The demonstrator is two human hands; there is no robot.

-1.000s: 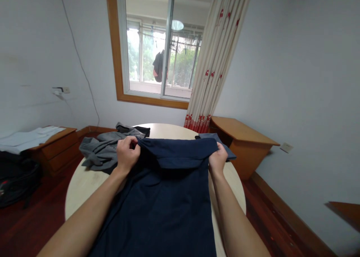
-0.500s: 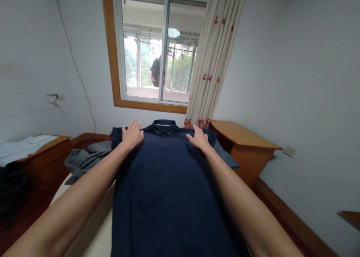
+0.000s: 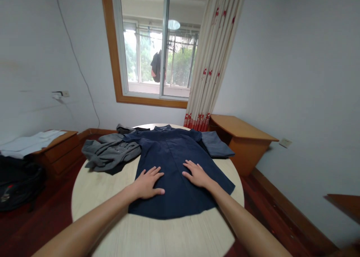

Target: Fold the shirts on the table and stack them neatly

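Navy shirt (image 3: 168, 155) lies mid-frame, collar toward the top. Left hand (image 3: 149, 184) and right hand (image 3: 196, 175) are palm-down on it, fingers spread. Looks like smoothing, so I'd press lightly and sweep outward, no bunching.

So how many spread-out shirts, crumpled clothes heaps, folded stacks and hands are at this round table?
Navy short-sleeved shirt: 1
Crumpled, mostly grey clothes heap: 1
Folded clothes stack: 1
Hands: 2 (left hand, right hand)
Total: 5
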